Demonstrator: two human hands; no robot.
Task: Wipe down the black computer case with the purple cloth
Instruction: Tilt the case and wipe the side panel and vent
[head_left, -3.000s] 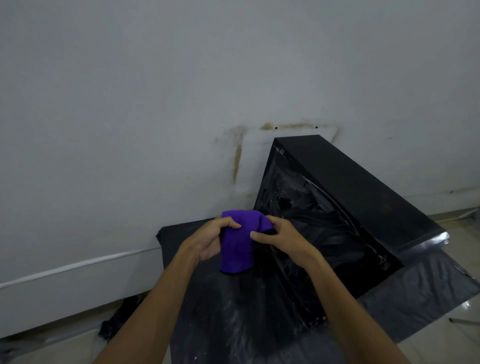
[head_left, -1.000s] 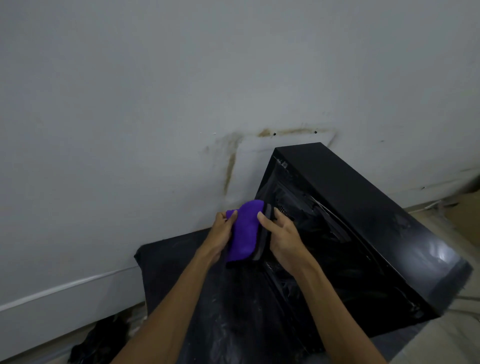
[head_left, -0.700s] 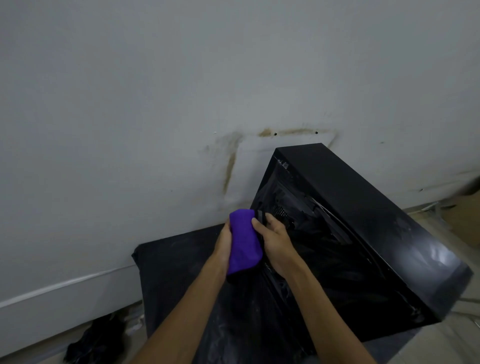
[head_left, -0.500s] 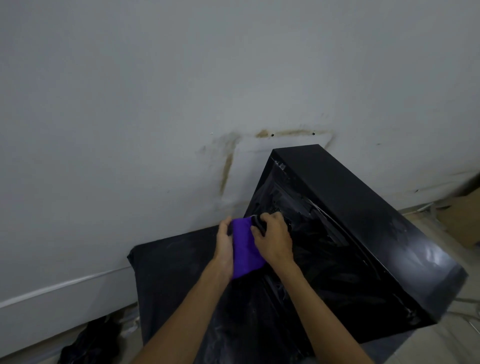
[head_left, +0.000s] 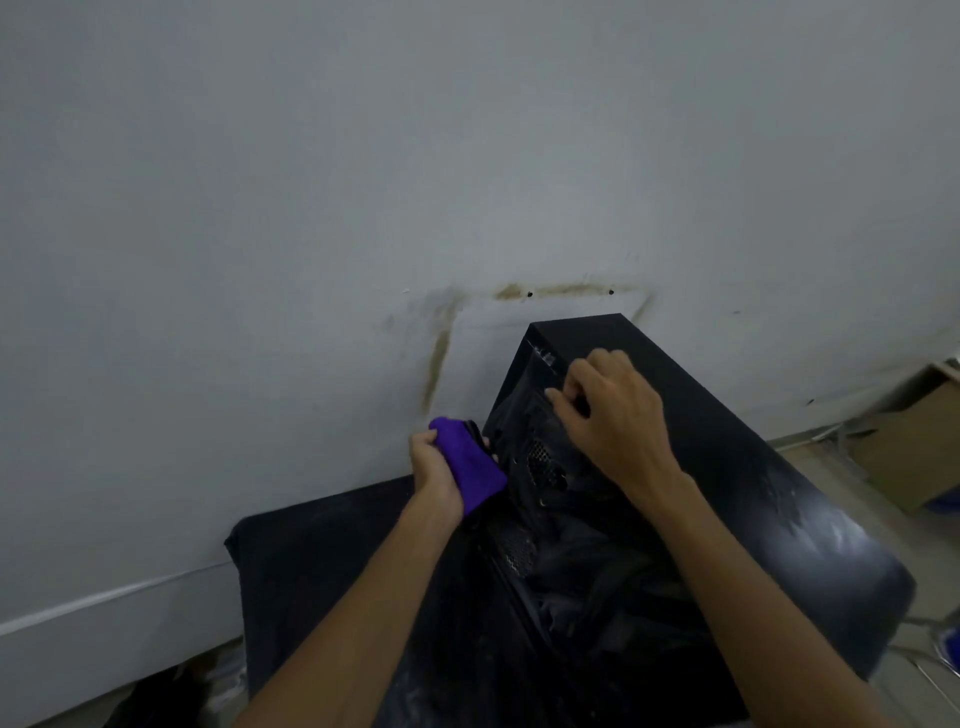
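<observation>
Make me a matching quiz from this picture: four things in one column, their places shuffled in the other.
Things:
1 purple cloth
2 right hand
3 cardboard box
4 brown stain

Places:
A on the wall
B gripped in the left hand
C at the far right of the view
D curled on the top edge of the computer case

Pairs: 1-B, 2-D, 3-C, 4-A.
</observation>
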